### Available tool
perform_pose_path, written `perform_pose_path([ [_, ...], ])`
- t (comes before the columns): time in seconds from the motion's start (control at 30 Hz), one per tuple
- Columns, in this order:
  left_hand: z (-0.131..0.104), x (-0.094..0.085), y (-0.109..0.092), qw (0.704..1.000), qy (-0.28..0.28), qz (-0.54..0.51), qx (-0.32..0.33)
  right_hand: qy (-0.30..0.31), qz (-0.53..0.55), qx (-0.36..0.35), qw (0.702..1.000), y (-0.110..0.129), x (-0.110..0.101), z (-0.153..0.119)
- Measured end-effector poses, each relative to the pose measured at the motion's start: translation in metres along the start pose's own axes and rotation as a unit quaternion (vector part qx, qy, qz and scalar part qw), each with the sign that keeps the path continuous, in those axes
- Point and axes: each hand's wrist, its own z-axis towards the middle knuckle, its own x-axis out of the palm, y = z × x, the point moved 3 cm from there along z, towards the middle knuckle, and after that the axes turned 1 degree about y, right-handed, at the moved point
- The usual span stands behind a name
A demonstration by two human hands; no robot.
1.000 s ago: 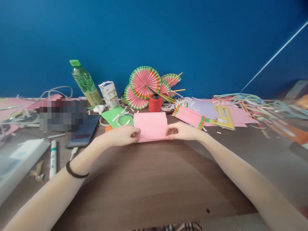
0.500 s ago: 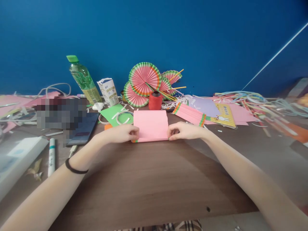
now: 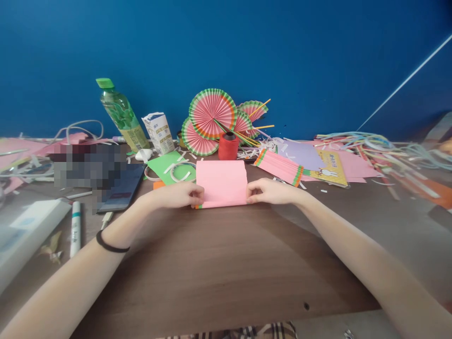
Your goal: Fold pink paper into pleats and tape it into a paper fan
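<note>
While your arms reach forward across a brown table [image 3: 226, 263] in the head view, both of your hands meet at a pink sheet [image 3: 221, 181], which lies in the middle, straight in front of you. Your left hand [image 3: 180, 194] has thumb and fingers pinched on its near left corner; your right hand [image 3: 271, 191] pinches the near right corner in the same way. Along the near edge, between your hands, runs a narrow fold, with orange and green showing at its left end. A black band [image 3: 111, 245] circles your left wrist.

Just beyond the sheet stands a red spool [image 3: 228, 148], and behind that are round pleated paper fans [image 3: 213, 114], pink with green rims, before a blue wall [image 3: 226, 42]. To the right of the sheet, near your right hand, lies a pleated pink strip [image 3: 278, 167] with orange and green ends; past it are purple paper [image 3: 300, 155] and a yellow packet [image 3: 330, 169]. Left of the sheet lies green paper [image 3: 160, 165] under a clear ring [image 3: 173, 174]. Farther left are a tilted green bottle [image 3: 123, 117], a white carton [image 3: 158, 133] and, nearer you, a marker [image 3: 75, 230].
</note>
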Motion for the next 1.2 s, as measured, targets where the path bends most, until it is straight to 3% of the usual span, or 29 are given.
perform_pose_path([
  [0.23, -0.001, 0.001, 0.000, 1.000, 0.028, -0.002, -0.002, 0.007, 0.003, 0.011, 1.000, -0.005, 0.004, 0.003],
  [0.47, -0.003, 0.000, -0.004, 1.000, 0.022, 0.001, -0.017, -0.020, 0.017, 0.033, 0.999, -0.009, 0.008, 0.005],
  [0.83, -0.002, 0.002, -0.002, 1.000, 0.016, -0.010, -0.012, 0.026, 0.057, 0.028, 0.998, 0.003, 0.003, -0.003],
  [1.2, -0.005, 0.000, -0.005, 1.000, 0.019, -0.016, -0.018, 0.004, 0.027, 0.012, 1.000, -0.005, 0.004, 0.002],
])
